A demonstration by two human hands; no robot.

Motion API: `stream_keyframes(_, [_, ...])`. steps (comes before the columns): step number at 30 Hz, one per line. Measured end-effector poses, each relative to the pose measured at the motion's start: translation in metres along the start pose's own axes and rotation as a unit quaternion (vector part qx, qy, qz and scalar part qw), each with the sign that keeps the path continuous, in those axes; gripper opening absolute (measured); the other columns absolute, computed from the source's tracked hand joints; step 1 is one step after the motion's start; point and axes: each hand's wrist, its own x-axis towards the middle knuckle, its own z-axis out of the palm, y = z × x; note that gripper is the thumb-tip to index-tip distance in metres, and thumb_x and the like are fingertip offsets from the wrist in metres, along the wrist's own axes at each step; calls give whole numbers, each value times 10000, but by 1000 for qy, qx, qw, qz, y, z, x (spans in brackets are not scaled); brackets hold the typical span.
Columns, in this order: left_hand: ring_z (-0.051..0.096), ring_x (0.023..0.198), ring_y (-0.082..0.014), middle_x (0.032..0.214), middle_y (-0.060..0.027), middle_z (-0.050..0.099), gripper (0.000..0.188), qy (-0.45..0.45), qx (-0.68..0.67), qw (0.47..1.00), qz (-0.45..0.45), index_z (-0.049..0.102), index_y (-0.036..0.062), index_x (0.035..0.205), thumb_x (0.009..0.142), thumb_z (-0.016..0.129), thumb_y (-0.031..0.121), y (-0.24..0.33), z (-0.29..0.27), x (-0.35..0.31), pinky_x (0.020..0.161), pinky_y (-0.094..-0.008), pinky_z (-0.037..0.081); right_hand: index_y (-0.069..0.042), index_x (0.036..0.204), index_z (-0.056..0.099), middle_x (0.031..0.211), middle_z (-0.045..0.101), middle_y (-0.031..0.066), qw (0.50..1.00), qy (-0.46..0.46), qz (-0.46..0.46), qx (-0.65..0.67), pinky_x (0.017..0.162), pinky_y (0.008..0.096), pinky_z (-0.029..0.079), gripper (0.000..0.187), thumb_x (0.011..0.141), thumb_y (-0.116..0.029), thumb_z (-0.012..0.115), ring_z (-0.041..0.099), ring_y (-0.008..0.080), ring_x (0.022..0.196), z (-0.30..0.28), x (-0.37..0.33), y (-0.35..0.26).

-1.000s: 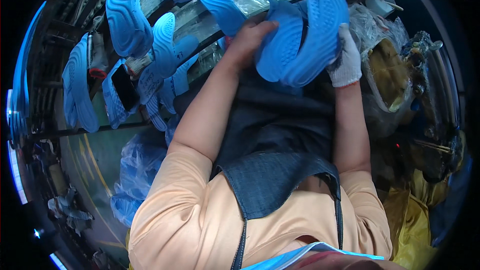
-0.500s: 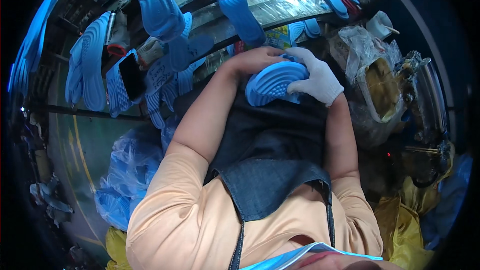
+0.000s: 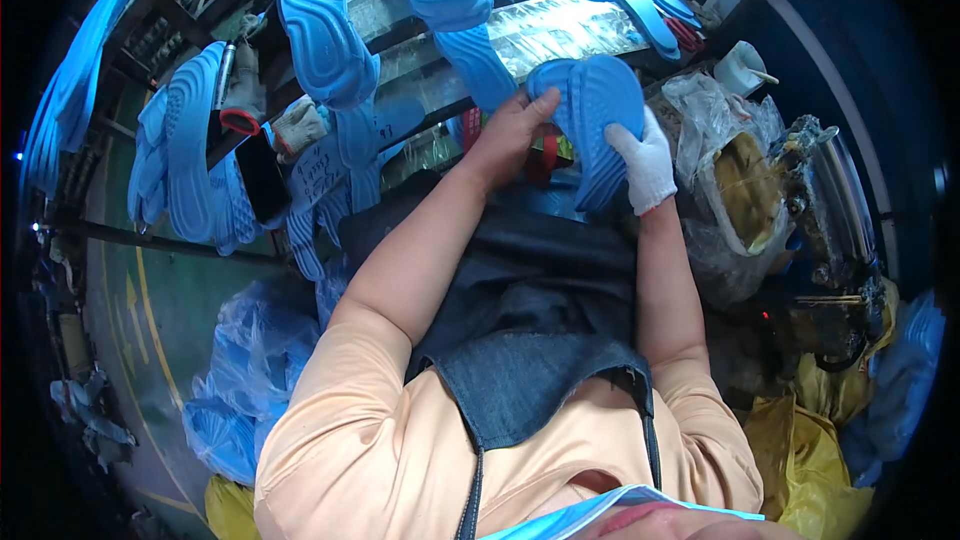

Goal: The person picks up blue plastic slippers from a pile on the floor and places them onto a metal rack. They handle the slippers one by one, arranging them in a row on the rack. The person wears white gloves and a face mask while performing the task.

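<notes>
A ridged blue foam shoe sole (image 3: 598, 105), apparently curved or folded, is held up in front of my dark apron. The bare fingers of my left hand (image 3: 512, 135) close on its left edge, with the thumb on top. My right hand (image 3: 648, 168), in a white knit glove, grips the right edge, its thumb lying across the surface. Behind the sole, partly hidden, a red strip (image 3: 543, 160) shows beside my left hand. Whether more than one sole is in my hands I cannot tell.
More blue soles (image 3: 330, 25) lie along the metal rack ahead. A black phone (image 3: 261, 175) and a work glove (image 3: 298, 126) sit at the left. To the right stand a plastic-wrapped tub (image 3: 748, 190) with brown contents and a white cup (image 3: 742, 67). Bagged soles (image 3: 245, 360) rest lower left.
The sole has been raised away from me and turned, from lying low across my hands to standing more upright. My left hand has shifted from its top to its left edge.
</notes>
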Motion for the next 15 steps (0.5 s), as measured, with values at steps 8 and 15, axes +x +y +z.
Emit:
stream_keyframes(8, [546, 1172, -212, 1289, -111, 556, 451, 25, -138, 989, 55, 435, 8, 1353, 1027, 453, 320, -20, 9, 9, 1031, -374, 416, 13, 1317, 498, 1196, 598, 143, 953, -14, -79, -291, 951, 341, 445, 615, 786, -192, 732, 578, 223, 1077, 5, 7, 16])
stream_keyframes(15, [542, 1112, -186, 1197, -96, 567, 430, -17, -180, 973, 145, 469, 15, 1282, 1002, 522, 338, -35, 2, 19, 1006, -353, 415, 39, 1365, 385, 1236, 549, 123, 994, -26, -43, -99, 970, 329, 426, 642, 851, -212, 678, 540, 195, 1097, 19, 5, 19])
